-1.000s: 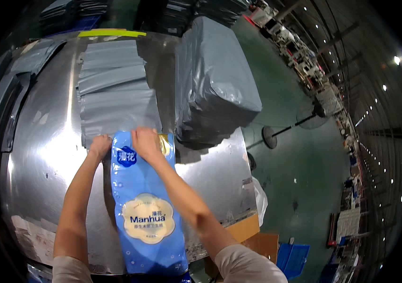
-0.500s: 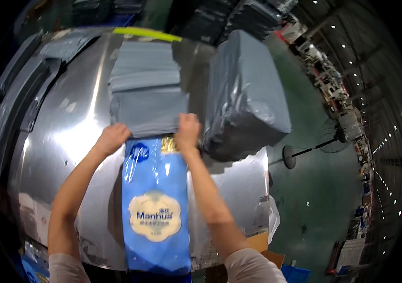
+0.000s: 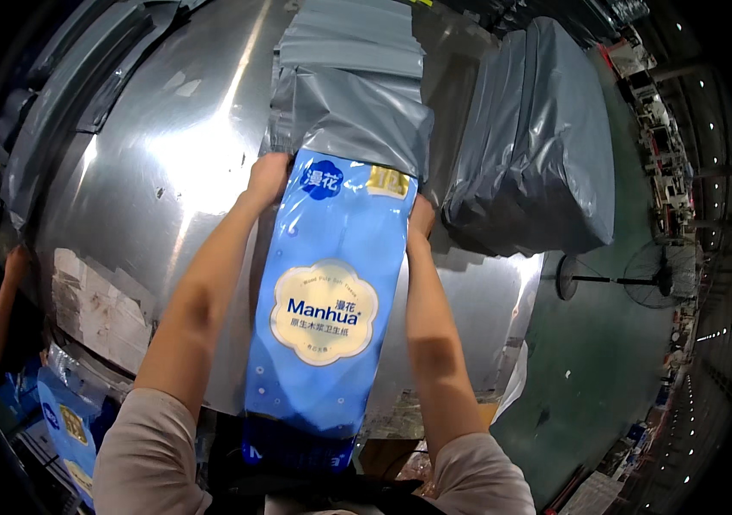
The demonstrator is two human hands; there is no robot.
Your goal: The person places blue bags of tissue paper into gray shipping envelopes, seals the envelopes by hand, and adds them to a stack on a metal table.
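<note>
A long blue pack of tissue paper [image 3: 323, 232], with a cream flower-shaped label and a gold patch, lies lengthwise in front of me. Its far end is covered by the mouth of a grey plastic mailing bag [image 3: 361, 116], which bulges and creases over it. My left hand [image 3: 270, 178] is closed at the left corner of the bag's mouth, beside the pack. On the other side, my right hand [image 3: 422, 217] is closed low at the bag's right edge; the pack and bag hide most of its fingers. Under and beyond this bag lies a fanned stack of grey bags [image 3: 349, 39].
A bulky bundle wrapped in grey plastic [image 3: 546, 137] stands to the right on the metal table [image 3: 151, 215]. More grey bags [image 3: 82, 86] lie at the far left. Another blue pack [image 3: 65, 421] and another person's arm [image 3: 9, 283] show at lower left. A stand fan [image 3: 615, 279] stands on the green floor.
The top grey bag lay flat before; its mouth is now raised and bulging over the pack's far end. My hands have moved down along the pack's sides. The whole view has shifted.
</note>
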